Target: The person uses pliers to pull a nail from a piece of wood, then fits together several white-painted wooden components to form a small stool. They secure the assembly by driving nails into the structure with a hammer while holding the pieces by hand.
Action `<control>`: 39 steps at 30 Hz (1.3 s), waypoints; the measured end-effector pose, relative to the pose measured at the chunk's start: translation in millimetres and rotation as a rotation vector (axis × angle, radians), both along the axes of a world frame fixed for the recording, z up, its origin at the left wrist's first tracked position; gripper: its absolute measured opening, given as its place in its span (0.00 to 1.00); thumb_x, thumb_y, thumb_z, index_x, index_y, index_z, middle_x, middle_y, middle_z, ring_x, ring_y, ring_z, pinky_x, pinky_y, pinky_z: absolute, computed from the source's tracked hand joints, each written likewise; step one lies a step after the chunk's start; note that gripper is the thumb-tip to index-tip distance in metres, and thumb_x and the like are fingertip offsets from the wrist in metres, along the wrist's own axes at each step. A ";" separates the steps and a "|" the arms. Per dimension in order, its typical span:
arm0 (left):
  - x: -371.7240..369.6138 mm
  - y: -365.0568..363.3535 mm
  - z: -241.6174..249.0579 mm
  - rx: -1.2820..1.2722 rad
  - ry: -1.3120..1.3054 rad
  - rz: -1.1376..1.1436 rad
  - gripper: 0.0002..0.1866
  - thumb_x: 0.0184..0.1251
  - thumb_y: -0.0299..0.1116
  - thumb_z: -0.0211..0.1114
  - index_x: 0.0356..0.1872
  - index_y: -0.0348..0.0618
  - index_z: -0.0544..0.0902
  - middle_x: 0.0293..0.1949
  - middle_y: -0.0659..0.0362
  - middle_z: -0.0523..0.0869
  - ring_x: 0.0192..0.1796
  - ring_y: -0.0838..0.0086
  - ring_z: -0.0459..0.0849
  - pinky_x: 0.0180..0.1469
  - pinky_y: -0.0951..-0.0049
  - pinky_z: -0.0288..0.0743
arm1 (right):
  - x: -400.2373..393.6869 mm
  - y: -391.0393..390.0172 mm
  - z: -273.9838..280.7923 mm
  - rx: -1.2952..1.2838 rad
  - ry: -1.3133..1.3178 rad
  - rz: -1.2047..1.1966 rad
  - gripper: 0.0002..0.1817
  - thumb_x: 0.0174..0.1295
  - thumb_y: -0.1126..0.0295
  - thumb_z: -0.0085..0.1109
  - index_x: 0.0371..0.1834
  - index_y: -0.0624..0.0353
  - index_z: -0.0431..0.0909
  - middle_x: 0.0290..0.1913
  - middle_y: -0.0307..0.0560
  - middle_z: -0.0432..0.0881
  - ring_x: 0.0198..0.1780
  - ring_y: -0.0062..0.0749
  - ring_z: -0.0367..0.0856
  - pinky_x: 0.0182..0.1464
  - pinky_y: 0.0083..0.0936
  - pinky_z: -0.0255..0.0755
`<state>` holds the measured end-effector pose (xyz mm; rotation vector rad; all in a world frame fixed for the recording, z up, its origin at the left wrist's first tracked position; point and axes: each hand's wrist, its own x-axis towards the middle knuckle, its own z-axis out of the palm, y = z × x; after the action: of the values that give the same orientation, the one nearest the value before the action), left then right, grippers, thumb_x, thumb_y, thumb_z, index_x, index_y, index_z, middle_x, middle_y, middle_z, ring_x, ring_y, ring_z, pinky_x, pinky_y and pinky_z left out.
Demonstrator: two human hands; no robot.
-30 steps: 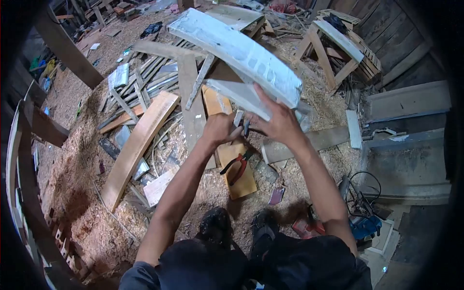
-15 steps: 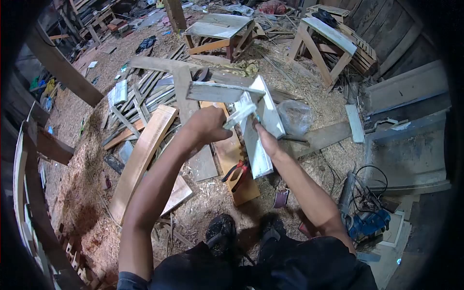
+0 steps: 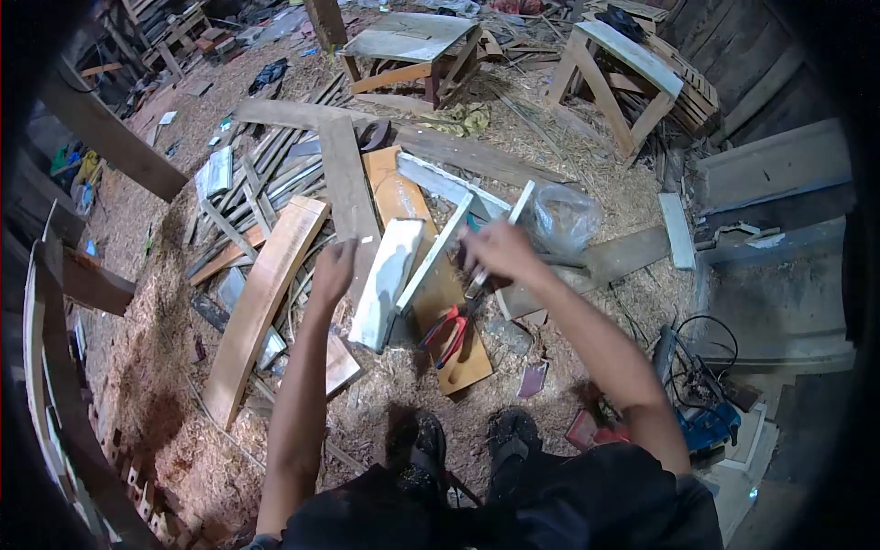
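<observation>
My left hand [image 3: 335, 270] is over the scrap wood, fingers drawn together, with nothing visible in them. To its right a white-painted board [image 3: 390, 280] leans at a slant, apart from the hand. My right hand [image 3: 500, 249] is closed around something blurred, with a metallic part below the fingers and a teal bit beside them; I cannot make it out. Around that hand is a white wooden frame [image 3: 434, 255] of narrow strips, partly hidden by it. Red-handled pliers [image 3: 445, 335] lie on an orange-brown board [image 3: 466, 368] below.
Long planks [image 3: 266, 307] and thin strips [image 3: 298, 170] are piled at the left. A clear plastic bag [image 3: 564, 218] is right of the frame. A blue power tool [image 3: 710, 426] with a black cable lies at lower right. Two low wooden tables [image 3: 412, 41] [image 3: 632, 60] stand behind.
The white pieces have come down and apart; one board now sits left of the frame. My left hand has let go and moved left and down. My right hand has shifted slightly.
</observation>
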<state>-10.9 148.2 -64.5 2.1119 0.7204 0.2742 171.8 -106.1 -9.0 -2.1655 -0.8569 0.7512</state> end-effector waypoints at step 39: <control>15.8 11.5 82.9 0.283 0.449 -0.209 0.23 0.61 0.49 0.62 0.33 0.33 0.83 0.32 0.42 0.85 0.37 0.54 0.85 0.42 0.59 0.76 | 47.6 218.4 -99.5 0.663 -0.008 -0.688 0.25 0.54 0.59 0.64 0.41 0.75 0.76 0.42 0.67 0.81 0.47 0.55 0.81 0.50 0.42 0.73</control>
<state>4.9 159.7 18.4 2.5330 0.7389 -0.2361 219.5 112.3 -108.5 -1.6746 -0.2490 0.0803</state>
